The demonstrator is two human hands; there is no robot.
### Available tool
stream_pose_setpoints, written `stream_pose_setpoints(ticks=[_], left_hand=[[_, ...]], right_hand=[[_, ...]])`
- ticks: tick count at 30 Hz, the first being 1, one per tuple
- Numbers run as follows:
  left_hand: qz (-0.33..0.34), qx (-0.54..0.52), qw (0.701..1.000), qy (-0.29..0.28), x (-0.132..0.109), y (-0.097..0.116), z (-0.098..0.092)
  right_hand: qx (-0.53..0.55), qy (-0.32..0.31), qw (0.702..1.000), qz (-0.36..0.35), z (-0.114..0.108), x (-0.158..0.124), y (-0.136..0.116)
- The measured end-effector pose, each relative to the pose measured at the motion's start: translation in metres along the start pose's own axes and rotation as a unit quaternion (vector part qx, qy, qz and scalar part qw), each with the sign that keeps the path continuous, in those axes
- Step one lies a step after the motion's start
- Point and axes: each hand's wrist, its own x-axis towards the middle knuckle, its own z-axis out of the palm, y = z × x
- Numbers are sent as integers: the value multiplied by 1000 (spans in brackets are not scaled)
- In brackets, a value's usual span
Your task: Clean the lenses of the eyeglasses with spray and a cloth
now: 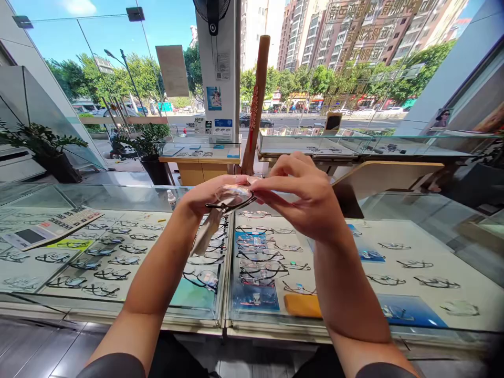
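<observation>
Eyeglasses: a dark-trimmed pair with clear lenses (235, 195) is held up between both hands, above the glass display case (118, 311) and near its far edge.
Left hand: the left hand (214, 190) lies behind and under the eyeglasses, touching them; its fingers are mostly hidden, so I cannot tell how far they are closed.
Right hand: the right hand (303, 195) has thumb and forefinger clamped on the right-hand end of the eyeglasses, with the other fingers curled above.
Pale strip: a pale strip (207, 233), cloth or tag I cannot tell, hangs below the eyeglasses beside the left wrist.
Case contents: rows of spectacle frames (262, 255) lie beneath the glass on both sides of the central seam; a mustard-yellow pouch (302, 305) sits near the front, by the right forearm.
Left of the arms: a desktop calculator (51, 227) rests at an angle; a small white bottle (171, 200) stands near the left wrist.
Beyond: a wooden post (260, 94) leans slightly before the shop windows, with a potted plant (145, 144) to its left.
</observation>
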Motion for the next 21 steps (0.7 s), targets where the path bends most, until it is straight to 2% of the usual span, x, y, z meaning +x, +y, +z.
stream_pose_setpoints(ticks=[2, 3, 5, 8, 12, 16, 21], left_hand=[[-47, -48, 993, -93, 1, 3, -7], [-70, -56, 990, -108, 0, 4, -12], [-117, -30, 989, -91, -2, 4, -21], [-173, 44, 982, -65, -6, 5, -30], [-165, 145, 975, -35, -12, 9, -32], [-152, 210, 963, -68, -18, 19, -28], [-182, 263, 941, -112, -20, 29, -19]], right_hand=[[-9, 16, 998, 53, -6, -2, 6], [-12, 15, 996, 82, -8, -4, 11], [-32, -17, 992, 124, -6, -14, 26], [-85, -122, 972, 180, 10, -38, 52], [-143, -228, 925, 267, 45, -75, 79], [-180, -259, 900, 301, 75, -101, 95], [-189, -285, 885, 317, 91, -118, 107]])
